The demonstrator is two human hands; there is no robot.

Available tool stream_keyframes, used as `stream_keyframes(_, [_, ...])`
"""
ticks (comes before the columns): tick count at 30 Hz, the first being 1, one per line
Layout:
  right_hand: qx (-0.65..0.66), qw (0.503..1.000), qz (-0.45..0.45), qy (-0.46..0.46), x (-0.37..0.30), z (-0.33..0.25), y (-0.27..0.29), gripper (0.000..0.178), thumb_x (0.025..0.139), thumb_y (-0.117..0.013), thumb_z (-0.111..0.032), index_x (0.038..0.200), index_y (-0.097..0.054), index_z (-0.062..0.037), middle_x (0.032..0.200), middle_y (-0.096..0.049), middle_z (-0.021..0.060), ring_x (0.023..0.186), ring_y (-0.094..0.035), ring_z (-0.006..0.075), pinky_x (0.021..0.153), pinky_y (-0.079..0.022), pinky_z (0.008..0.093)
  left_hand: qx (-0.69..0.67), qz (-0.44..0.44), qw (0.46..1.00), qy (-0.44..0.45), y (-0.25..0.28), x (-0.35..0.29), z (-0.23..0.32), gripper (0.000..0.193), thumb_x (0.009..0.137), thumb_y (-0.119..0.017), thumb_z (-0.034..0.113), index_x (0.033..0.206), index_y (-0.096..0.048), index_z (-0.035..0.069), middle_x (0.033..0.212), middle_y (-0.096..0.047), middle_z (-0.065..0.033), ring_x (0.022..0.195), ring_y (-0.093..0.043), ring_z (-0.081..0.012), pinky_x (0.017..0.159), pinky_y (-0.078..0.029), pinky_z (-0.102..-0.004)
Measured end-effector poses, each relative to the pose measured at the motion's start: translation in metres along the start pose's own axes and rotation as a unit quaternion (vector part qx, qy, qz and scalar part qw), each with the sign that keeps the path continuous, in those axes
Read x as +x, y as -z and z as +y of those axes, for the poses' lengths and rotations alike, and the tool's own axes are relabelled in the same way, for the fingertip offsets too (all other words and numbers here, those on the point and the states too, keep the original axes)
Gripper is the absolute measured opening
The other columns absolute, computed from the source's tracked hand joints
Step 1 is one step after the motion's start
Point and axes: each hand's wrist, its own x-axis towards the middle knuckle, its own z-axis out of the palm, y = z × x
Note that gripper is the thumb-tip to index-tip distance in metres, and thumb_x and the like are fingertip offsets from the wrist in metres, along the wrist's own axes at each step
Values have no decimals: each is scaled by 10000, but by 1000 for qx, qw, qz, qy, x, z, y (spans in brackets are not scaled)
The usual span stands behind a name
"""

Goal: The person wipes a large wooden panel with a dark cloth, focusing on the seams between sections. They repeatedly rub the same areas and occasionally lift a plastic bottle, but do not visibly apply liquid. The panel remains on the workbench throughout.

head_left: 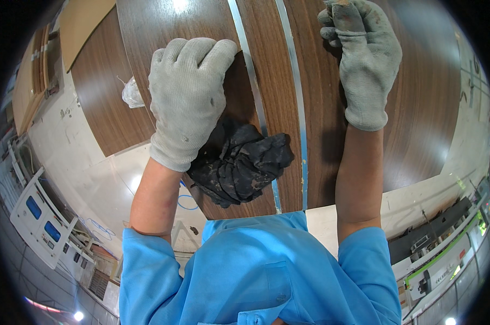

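A brown wood-grain panel (326,135) lies before me, with two pale silvery-blue strips running along it, a left strip (249,67) and a right strip (295,70). My left hand (189,92), in a grey knit glove, is over the panel beside the left strip. Its fingers are curled downward and their tips are hidden. Just below its wrist rests a crumpled black cloth (242,165), partly covering the left strip. Farther out on the right, my right hand (367,59), in a stained grey glove, is closed with the thumb against the bent fingers. What it pinches is too hidden to name.
Other wood-grain panels lie to the left (107,97) and right (424,108). A clear crumpled plastic bag (132,93) is at the left panel's edge. Stacked boards (32,81) stand far left. A white machine cabinet (42,222) is lower left, and blue tubing (188,202) lies below the panel.
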Motion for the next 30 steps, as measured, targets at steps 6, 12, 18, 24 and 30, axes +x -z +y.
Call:
stream_keyframes(6, [-1, 1000, 9, -10, 0, 3, -1, 198, 999, -718, -279, 984, -668, -88, 803, -651, -33, 673, -563, 30, 617, -432, 183, -18, -5, 1000, -4, 2, -8, 7, 285, 765, -689, 25, 1027, -692, 138, 895, -624, -10, 868, -601, -212, 792, -462, -385])
stream_keyframes(12, [-37, 999, 5, 12, -1, 9, 7, 183, 1007, -703, -256, 1036, -688, -75, 859, -680, -17, 714, -599, 45, 654, -477, 197, -72, -52, 996, -3, 15, -24, 21, 285, 731, -691, 37, 1001, -685, 131, 855, -599, -4, 809, -575, -207, 745, -437, -378])
stream_keyframes(18, [-77, 994, -28, 72, 2, 11, 15, 200, 1015, -685, -235, 1113, -706, -62, 949, -732, 31, 792, -666, 75, 708, -553, 225, -193, -40, 970, 140, 36, -30, 22, 222, 779, -736, -20, 986, -740, 60, 947, -668, -61, 897, -630, -231, 810, -503, -359])
stream_keyframes(24, [-64, 993, -93, 44, -14, -20, 5, 241, 904, -659, -31, 1141, -700, -31, 1059, -728, 72, 907, -699, 174, 784, -580, 316, -470, 57, 812, 341, 70, -30, 8, 133, 832, -785, 24, 961, -771, 55, 1001, -685, -58, 1005, -620, -175, 916, -496, -328])
stream_keyframes(30, [32, 924, -377, 50, -89, -63, -6, 353, 989, -680, -282, 1225, -683, -20, 1169, -696, 145, 1018, -703, 235, 880, -569, 356, -685, -35, 663, 300, 73, -54, 44, 148, 810, -847, 152, 940, -804, 95, 1405, -510, -117, 1248, -542, -249, 1075, -433, -372])
